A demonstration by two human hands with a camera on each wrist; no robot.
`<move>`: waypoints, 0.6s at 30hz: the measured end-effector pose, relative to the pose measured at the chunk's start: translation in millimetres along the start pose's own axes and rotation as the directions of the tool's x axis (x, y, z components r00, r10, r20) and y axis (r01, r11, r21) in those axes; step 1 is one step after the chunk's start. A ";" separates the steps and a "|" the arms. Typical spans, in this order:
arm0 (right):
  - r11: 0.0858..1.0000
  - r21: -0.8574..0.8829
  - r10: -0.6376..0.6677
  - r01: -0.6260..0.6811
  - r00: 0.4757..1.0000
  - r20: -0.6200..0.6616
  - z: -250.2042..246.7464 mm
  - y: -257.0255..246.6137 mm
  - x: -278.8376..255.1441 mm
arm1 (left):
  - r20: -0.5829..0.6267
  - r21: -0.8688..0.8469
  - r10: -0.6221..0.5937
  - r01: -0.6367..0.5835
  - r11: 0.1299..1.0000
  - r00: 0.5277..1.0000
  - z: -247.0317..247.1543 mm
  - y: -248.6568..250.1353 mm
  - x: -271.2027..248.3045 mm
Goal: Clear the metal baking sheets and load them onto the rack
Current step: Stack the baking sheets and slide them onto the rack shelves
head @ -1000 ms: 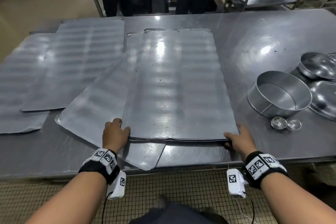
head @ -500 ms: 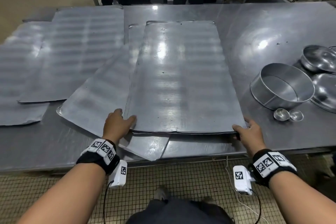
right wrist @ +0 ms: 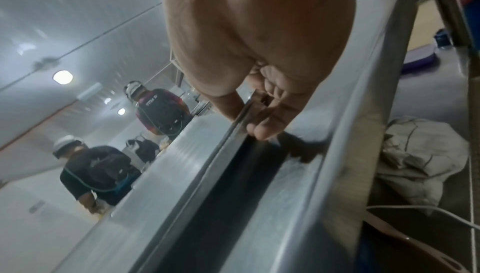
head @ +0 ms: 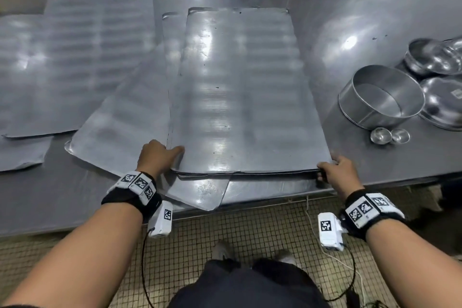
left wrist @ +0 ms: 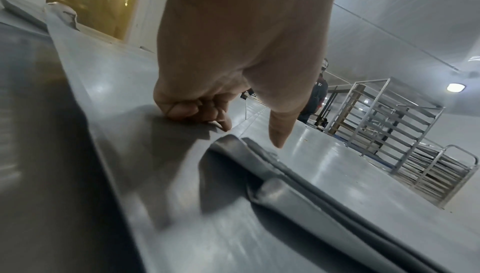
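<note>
A stack of flat metal baking sheets (head: pixel 240 97) lies lengthwise in the middle of the steel table (head: pixel 375 20). My left hand (head: pixel 172 155) holds its near left corner: the thumb lies on the top sheet (left wrist: pixel 337 174) and the curled fingers (left wrist: pixel 202 113) rest against the side edge, on a slanted sheet (head: pixel 125 127) underneath. My right hand (head: pixel 325 170) pinches the near right corner (right wrist: pixel 244 113), thumb above and fingers below. A dark gap shows under the near edge. The tiered rack (left wrist: pixel 389 133) stands beyond the table's far side.
More sheets (head: pixel 75 62) overlap on the left half of the table. A round metal ring (head: pixel 380 95), shallow bowls (head: pixel 440 57) and two small cups (head: pixel 390 135) sit at the right. People (right wrist: pixel 161 109) stand past the far edge. Tiled floor lies below me.
Both hands have closed tighter on the stack's near corners, and its near edge has come up slightly off the table. The head view has tipped downward.
</note>
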State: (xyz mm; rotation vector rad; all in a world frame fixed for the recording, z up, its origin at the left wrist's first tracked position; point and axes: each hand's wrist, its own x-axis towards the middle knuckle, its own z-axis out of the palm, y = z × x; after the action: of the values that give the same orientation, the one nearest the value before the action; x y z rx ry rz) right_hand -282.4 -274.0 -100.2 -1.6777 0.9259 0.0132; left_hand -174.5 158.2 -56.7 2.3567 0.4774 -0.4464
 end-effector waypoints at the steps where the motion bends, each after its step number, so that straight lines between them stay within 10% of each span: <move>1: 1.000 0.000 0.000 0.000 1.000 -0.004 -0.3 -1.0 -1.0 | 0.017 -0.027 -0.029 0.029 0.999 0.999 -0.8 0.9 2.0; 6: 0.999 -0.005 -0.051 0.051 0.993 -0.111 -8.8 -18.0 2.8 | 0.137 -0.270 -0.122 0.156 0.950 0.983 -5.3 -4.2 14.8; 18: 0.995 -0.103 -0.004 0.000 0.999 -0.033 -19.8 -25.7 4.6 | 0.086 -0.463 0.122 -0.069 0.884 0.989 -19.1 15.4 5.1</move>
State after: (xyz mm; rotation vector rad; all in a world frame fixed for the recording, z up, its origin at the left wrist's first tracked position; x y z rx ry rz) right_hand -273.3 -292.2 -74.6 -1.7785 0.9628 0.0319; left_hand -159.6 161.5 -36.8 1.8755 0.3634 -0.3696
